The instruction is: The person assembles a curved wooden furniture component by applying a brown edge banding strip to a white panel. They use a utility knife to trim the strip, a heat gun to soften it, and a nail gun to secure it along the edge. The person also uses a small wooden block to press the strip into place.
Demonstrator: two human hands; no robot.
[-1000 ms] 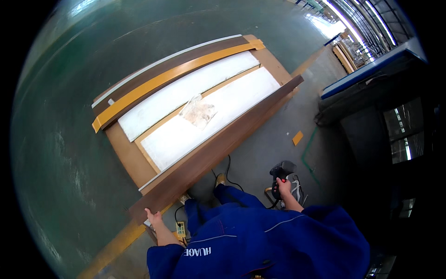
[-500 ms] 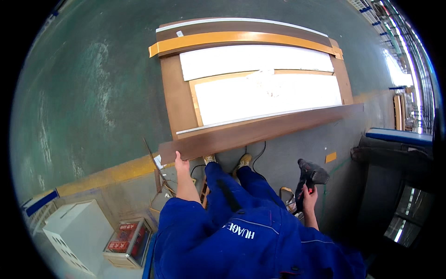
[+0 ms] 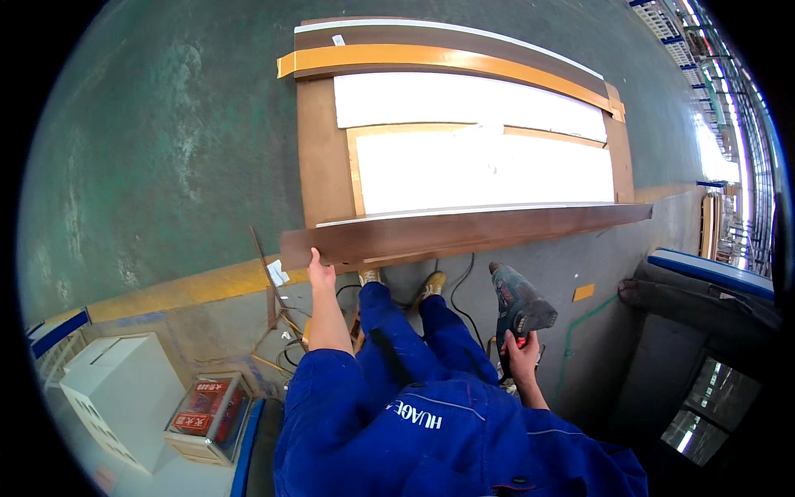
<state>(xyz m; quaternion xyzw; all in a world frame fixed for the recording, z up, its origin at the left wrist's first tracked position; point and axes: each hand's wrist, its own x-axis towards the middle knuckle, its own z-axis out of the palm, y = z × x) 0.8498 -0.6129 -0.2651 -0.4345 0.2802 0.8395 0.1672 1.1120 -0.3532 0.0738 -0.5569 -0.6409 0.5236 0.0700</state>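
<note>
Landmark: the long dark brown wooden board (image 3: pixel 464 234), standing on edge across the middle of the view, above the person's legs.

Left of the board's near end: a white box (image 3: pixel 124 393) and a red-labelled carton (image 3: pixel 205 410) sit low on the floor, well apart from the board. A yellow floor stripe (image 3: pixel 178 290) runs under the board's left end.

Left hand (image 3: pixel 319 272): fingers curled over the lower edge of the board close to its left end, thumb side up, gripping it. The board lies directly above and against the fingers.

Behind the board: a flat brown wooden door frame (image 3: pixel 319 153) with two white panels (image 3: pixel 484 170) and an orange strip (image 3: pixel 431 58) along its far side, lying on the green floor.

Below the board, right of centre: right hand (image 3: pixel 523 356) closed around the handle of a dark grey power drill (image 3: pixel 517 302), nose pointing up toward the board but apart from it. Black cable (image 3: pixel 458 290) trails on the floor just beside the shoes.

Against half a second back: the board sits more level, the left hand remains at the same end, and the drill has come nearer the board's underside.
</note>
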